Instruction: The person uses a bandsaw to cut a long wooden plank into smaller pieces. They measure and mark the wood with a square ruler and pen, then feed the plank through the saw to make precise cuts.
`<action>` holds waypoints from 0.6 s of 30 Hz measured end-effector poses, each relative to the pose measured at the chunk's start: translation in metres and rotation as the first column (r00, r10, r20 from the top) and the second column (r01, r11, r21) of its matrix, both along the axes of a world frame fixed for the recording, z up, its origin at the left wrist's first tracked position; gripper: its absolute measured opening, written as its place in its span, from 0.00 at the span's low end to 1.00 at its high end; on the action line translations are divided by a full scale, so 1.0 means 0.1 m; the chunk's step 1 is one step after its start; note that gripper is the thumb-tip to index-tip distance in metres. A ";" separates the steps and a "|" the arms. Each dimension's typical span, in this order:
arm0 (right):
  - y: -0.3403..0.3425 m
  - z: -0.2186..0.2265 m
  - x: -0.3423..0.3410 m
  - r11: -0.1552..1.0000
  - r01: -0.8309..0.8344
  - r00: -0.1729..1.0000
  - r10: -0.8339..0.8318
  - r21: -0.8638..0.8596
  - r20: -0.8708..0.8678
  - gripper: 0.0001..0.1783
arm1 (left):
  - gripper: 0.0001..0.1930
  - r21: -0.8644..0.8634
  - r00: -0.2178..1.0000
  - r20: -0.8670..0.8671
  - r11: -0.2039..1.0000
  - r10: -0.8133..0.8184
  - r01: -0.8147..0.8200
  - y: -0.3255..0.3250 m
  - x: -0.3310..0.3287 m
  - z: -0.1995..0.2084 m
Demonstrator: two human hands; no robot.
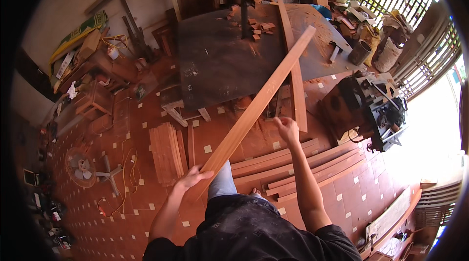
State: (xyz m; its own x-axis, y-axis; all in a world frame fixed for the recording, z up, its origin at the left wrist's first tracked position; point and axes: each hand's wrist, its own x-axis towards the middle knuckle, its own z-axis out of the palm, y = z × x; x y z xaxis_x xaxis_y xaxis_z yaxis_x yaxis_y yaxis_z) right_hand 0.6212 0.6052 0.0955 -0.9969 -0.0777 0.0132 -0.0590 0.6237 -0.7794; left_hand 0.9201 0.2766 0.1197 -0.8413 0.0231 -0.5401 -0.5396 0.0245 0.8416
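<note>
A long reddish wooden plank (pixel 261 102) slants from beside my left leg up to the right. My left hand (pixel 194 178) grips its near end, with the fingers at the edge and partly hidden. The far end crosses over a second plank (pixel 294 78), which lies on the dark table (pixel 215 61) and juts past its near edge. Close to that jutting end is my right hand (pixel 288 130). Its fingers are curled in, nothing shows in them, and it appears apart from both planks.
Several long boards (pixel 312 166) lie on the tiled floor by my feet, with a stack of shorter boards (pixel 166 153) to their left. A dark machine (pixel 359 107) stands at right. Wood offcuts (pixel 259 27) sit on the table near a post. A fan (pixel 80 166) and yellow cord (pixel 129 168) are at left.
</note>
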 end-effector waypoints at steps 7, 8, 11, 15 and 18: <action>-1.00 -0.22 -1.56 0.880 0.414 0.902 -0.363 -0.234 0.232 0.49 | 0.43 -0.360 0.977 0.064 0.909 -0.203 0.212 -1.61 -0.08 0.16; -1.22 -0.10 -1.59 0.879 0.444 0.893 -0.420 -0.173 0.159 0.50 | 0.44 -0.437 0.964 0.092 0.860 -0.249 0.264 -1.87 -0.21 0.20; -1.55 -0.18 -2.01 0.711 0.685 0.729 -0.662 -0.161 0.176 0.43 | 0.43 -0.625 0.935 -0.019 0.734 -0.354 0.265 -2.68 -0.94 0.09; -1.94 -0.08 -2.11 0.405 0.819 0.558 -0.725 -0.406 0.404 0.17 | 0.38 -0.705 0.876 -0.050 0.638 -0.480 0.309 -3.59 -2.11 0.33; -2.38 0.28 -1.84 0.331 0.793 0.581 -0.664 -0.511 0.470 0.19 | 0.36 -0.784 0.804 -0.077 0.534 -0.589 0.317 -4.52 -2.85 0.30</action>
State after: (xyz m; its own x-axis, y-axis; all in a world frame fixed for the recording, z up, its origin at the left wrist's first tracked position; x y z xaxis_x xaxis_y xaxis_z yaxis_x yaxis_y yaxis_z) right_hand 0.4375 0.3677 0.1238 -0.6384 0.6453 -0.4195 0.3169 -0.2764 -0.9073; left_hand 0.6348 -0.1757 0.1495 -0.9409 0.1809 -0.2863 -0.0029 0.8409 0.5411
